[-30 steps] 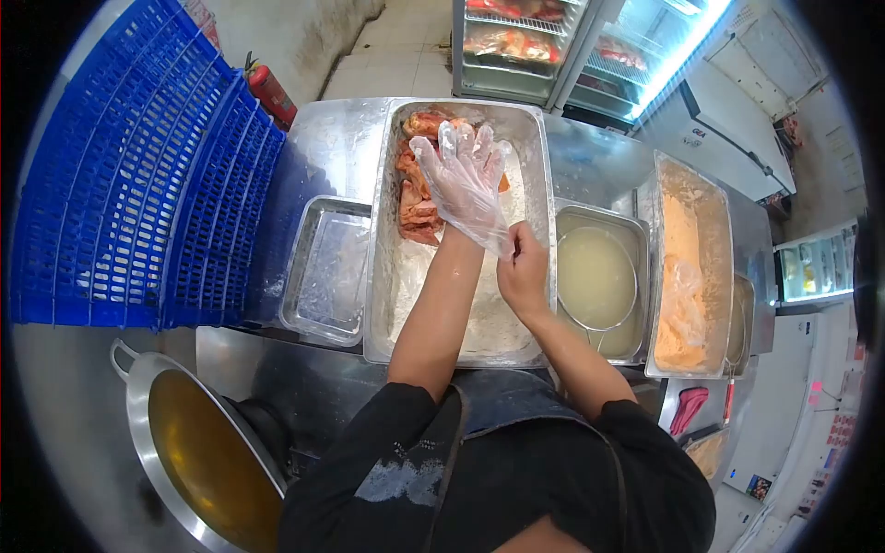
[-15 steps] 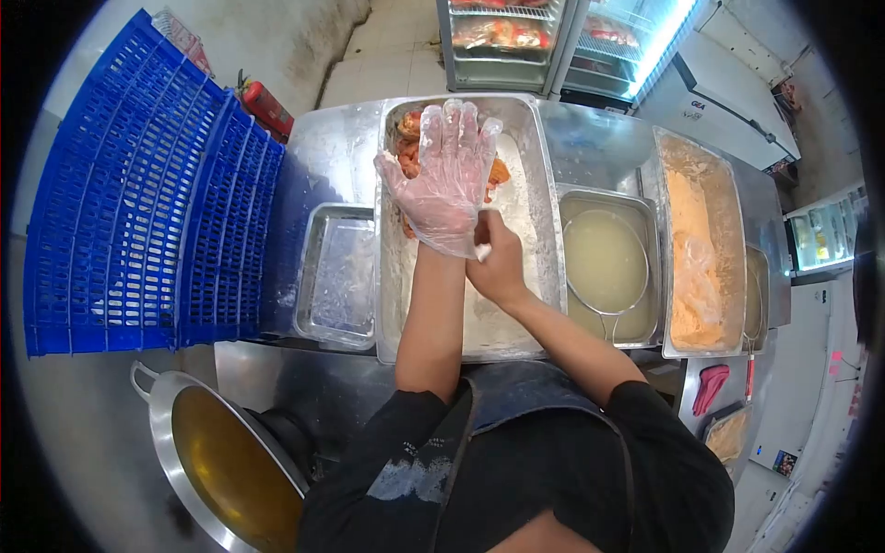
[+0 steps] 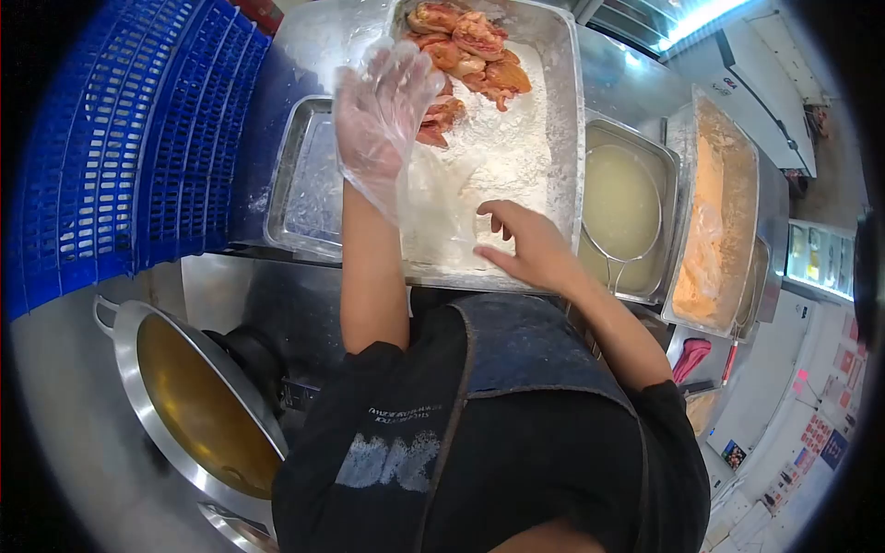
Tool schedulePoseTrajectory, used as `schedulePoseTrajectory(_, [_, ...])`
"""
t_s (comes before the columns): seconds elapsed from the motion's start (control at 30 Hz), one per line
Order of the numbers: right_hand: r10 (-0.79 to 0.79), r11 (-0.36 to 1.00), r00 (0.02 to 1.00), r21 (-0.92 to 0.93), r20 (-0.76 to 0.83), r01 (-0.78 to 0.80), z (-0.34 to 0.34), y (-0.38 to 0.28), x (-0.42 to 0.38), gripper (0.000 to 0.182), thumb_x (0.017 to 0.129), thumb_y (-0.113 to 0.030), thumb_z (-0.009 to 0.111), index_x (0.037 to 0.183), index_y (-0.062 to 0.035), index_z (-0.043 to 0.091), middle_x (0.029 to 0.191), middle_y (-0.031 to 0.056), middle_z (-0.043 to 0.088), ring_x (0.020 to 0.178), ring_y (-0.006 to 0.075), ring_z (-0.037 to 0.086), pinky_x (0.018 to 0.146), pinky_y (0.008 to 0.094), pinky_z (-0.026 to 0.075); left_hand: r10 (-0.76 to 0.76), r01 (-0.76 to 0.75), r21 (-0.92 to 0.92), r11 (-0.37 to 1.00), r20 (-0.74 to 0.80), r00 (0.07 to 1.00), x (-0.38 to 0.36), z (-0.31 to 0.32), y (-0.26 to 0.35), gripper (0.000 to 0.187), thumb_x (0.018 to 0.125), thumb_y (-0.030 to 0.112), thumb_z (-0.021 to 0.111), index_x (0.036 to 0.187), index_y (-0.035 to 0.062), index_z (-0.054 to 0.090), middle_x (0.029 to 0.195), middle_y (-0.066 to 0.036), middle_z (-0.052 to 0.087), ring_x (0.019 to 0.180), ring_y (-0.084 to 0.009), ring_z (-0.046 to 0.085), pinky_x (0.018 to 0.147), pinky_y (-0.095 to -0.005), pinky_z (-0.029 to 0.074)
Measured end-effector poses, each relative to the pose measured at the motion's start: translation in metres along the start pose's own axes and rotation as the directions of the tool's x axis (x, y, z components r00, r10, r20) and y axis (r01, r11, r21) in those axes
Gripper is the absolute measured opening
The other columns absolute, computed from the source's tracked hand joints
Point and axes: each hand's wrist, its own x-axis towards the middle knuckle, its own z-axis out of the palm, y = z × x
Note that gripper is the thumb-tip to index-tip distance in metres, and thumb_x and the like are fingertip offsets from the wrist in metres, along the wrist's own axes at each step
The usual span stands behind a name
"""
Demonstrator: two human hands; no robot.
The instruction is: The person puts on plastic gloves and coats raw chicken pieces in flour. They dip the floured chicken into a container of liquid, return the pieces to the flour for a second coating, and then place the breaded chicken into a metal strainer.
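My left hand (image 3: 383,115) wears a clear plastic glove dusted white, its fingers raised and apart over the left side of a large metal tray (image 3: 567,111). The glove's loose cuff hangs out to the right of the wrist. White flour (image 3: 516,147) covers the tray's bottom, and several pieces of raw chicken (image 3: 479,41) lie at its far left. My right hand (image 3: 525,244) is bare, above the near right part of the flour, with thumb and fingers apart and nothing between them. The two hands do not touch.
An empty steel tray (image 3: 309,184) sits left, with blue crates (image 3: 120,138) beyond it. To the right are a basin of pale liquid (image 3: 622,198) with a wire strainer, and a tray of orange powder (image 3: 705,221). A large pan of oil (image 3: 198,396) stands at the lower left.
The view has shifted. My right hand has let go of the glove's cuff and moved right, fingers apart. My left hand has moved left, uncovering the chicken.
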Motion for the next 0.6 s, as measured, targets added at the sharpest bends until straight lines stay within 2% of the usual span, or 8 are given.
schedulePoseTrajectory(0.07, [-0.092,0.986,0.994,-0.147,-0.056,0.083,0.016,0.0,0.002,0.039,0.072,-0.018,0.063,0.105,-0.0051,0.046,0.091,0.0131,0.054,0.076,0.0301,0.055,0.064,0.0399,0.044,0.017,-0.003,0.267,0.964,-0.052,0.999,-0.005,-0.02,0.006,0.028,0.086,0.017,0.048,0.11,0.0016,0.05,0.105,-0.013,0.056,0.096,-0.0251,0.055,0.084,-0.0363,0.048])
schedulePoseTrajectory(0.17, [0.02,0.936,0.999,-0.353,0.042,-0.004,0.048,0.027,0.018,0.025,0.071,-0.012,0.058,0.093,-0.0035,0.05,0.077,0.014,0.055,0.078,0.031,0.056,0.067,0.0418,0.044,0.083,0.082,0.643,0.762,-0.223,0.971,-0.034,-0.005,0.008,0.027,0.084,0.008,0.049,0.11,0.0024,0.051,0.105,-0.012,0.055,0.094,-0.0225,0.055,0.083,-0.032,0.048])
schedulePoseTrajectory(0.23, [0.144,0.937,0.987,-0.33,0.064,-0.115,0.037,0.027,0.02,0.021,0.068,-0.007,0.056,0.089,-0.0037,0.05,0.073,0.0131,0.056,0.077,0.0315,0.056,0.066,0.0419,0.044,0.067,0.093,0.655,0.75,-0.216,0.974,-0.052,-0.012,0.008,0.03,0.08,0.002,0.051,0.11,0.0015,0.051,0.106,-0.011,0.055,0.097,-0.0218,0.054,0.086,-0.0318,0.046])
schedulePoseTrajectory(0.3, [0.036,0.969,0.992,-0.24,-0.118,-0.064,0.022,0.023,0.013,0.019,0.069,-0.007,0.056,0.087,-0.0037,0.051,0.069,0.0119,0.056,0.074,0.0315,0.055,0.064,0.0419,0.044,0.106,-0.052,0.975,0.214,0.03,0.994,-0.074,-0.026,0.001,0.03,0.077,0.005,0.054,0.106,0.0005,0.053,0.104,-0.014,0.055,0.097,-0.0261,0.054,0.085,-0.0351,0.045])
schedulePoseTrajectory(0.33, [-0.03,0.969,0.985,-0.247,-0.17,-0.013,0.015,0.02,0.013,0.02,0.068,-0.006,0.058,0.086,-0.0044,0.051,0.072,0.0115,0.056,0.073,0.0297,0.054,0.064,0.0397,0.042,0.106,-0.052,0.974,0.219,0.029,0.994,-0.084,-0.014,0.001,0.03,0.077,0.005,0.054,0.106,0.0005,0.053,0.104,-0.014,0.055,0.097,-0.0261,0.054,0.085,-0.0351,0.045])
schedulePoseTrajectory(0.4, [-0.113,0.959,0.968,-0.28,-0.223,0.047,0.009,0.017,0.017,0.021,0.066,-0.005,0.059,0.086,-0.0051,0.052,0.074,0.0103,0.055,0.073,0.0286,0.053,0.065,0.0384,0.041,-0.227,-0.153,0.806,-0.572,0.025,0.974,-0.099,0.014,-0.002,0.032,0.076,0.018,0.06,0.104,0.0026,0.055,0.101,-0.016,0.053,0.097,-0.0291,0.053,0.084,-0.0372,0.042])
schedulePoseTrajectory(0.53, [-0.345,0.914,0.893,-0.322,-0.29,0.248,0.008,0.02,0.021,0.027,0.062,-0.002,0.061,0.087,-0.0061,0.052,0.078,0.0083,0.054,0.074,0.0263,0.051,0.068,0.0352,0.039,-0.128,-0.193,0.747,-0.636,0.144,0.981,-0.119,-0.008,-0.028,0.026,0.072,0.017,0.059,0.093,0.0015,0.055,0.092,-0.018,0.051,0.09,-0.0342,0.05,0.081,-0.0415,0.04])
schedulePoseTrajectory(0.6, [-0.323,0.917,0.896,-0.334,-0.303,0.218,0.006,0.017,0.018,0.027,0.062,-0.002,0.062,0.088,-0.0051,0.053,0.079,0.0089,0.054,0.076,0.027,0.051,0.07,0.0362,0.039,-0.088,-0.334,0.646,-0.687,0.382,0.92,-0.12,-0.033,-0.035,0.024,0.075,0.019,0.058,0.093,0.0031,0.056,0.091,-0.018,0.053,0.087,-0.0338,0.052,0.077,-0.0417,0.041])
